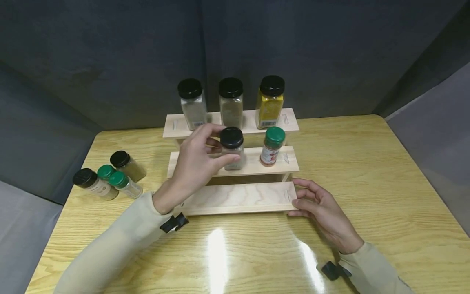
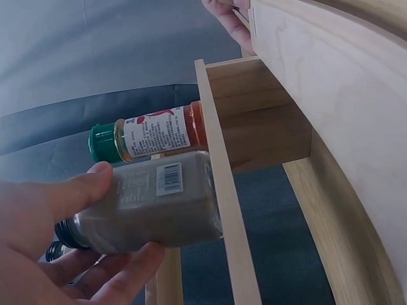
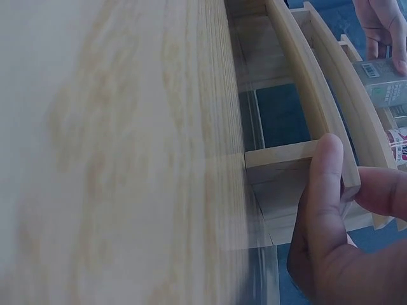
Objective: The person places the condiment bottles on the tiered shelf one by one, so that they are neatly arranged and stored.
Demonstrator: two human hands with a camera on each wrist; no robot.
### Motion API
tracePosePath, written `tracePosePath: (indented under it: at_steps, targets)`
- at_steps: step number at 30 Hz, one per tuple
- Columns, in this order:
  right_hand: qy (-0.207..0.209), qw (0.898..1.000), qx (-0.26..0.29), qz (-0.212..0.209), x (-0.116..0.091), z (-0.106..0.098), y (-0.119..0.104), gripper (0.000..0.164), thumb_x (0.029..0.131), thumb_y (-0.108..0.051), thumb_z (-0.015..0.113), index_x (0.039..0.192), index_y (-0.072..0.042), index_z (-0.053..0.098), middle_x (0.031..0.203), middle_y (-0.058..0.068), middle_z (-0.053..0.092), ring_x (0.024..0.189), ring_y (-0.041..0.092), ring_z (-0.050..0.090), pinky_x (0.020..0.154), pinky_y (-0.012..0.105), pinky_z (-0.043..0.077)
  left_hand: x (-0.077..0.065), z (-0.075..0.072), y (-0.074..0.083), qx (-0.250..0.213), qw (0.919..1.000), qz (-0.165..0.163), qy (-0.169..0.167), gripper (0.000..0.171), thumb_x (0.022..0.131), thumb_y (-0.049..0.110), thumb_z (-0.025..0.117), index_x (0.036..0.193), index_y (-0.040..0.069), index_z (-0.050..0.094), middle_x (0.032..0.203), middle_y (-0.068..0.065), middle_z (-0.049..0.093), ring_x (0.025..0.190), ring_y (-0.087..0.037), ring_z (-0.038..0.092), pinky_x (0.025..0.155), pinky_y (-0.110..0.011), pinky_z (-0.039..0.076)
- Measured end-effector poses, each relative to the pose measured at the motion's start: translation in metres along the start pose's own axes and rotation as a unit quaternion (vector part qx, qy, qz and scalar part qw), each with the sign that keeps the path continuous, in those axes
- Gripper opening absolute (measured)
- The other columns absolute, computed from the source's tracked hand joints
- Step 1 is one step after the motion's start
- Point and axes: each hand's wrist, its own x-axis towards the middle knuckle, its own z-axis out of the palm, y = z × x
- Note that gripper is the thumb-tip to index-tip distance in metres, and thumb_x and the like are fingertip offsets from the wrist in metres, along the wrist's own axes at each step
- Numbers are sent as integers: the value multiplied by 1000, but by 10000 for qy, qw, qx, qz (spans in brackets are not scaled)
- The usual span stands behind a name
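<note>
A three-step wooden spice rack stands on the table. On its middle step, a square clear jar with a black lid and grey-brown contents is held between the thumb and fingers of my left hand. The left wrist view shows the jar's base at the step's edge. To its right is a small red-labelled spice bottle with a green cap. My right hand grips the right end of the lowest step, thumb against its front edge.
Three black-lidded jars stand on the top step: a pale one, a brownish one and a yellow one. Several spice bottles with green or black caps cluster on the table at left. Dark curtains hang behind.
</note>
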Motion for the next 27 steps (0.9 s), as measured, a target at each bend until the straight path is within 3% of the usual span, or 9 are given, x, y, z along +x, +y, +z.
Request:
tracePosePath:
  at_steps: [9,17,27]
  targets:
    - [-9,10000,-37,4,2,2,-3,63,102,12,60,160,11,33,116,15,63,99,23,70,90,42,68,1,-2,0,133,9999,-94,15,58,79,4,100,127,-3,68,117,-14,69,97,-25,73,84,-31,67]
    - [-14,10000,-25,-4,2,3,-4,64,102,13,59,160,11,32,117,15,63,99,22,70,90,41,68,-2,-1,-1,375,9992,78,89,62,80,10,101,131,-2,67,119,-13,70,97,-26,73,85,-35,66]
    - [28,10000,-50,46,0,-1,0,64,103,12,60,160,10,32,117,14,63,100,21,69,91,43,68,-17,-9,-5,224,9989,2,404,63,81,11,100,134,-1,68,132,-13,69,101,-29,74,91,-38,64]
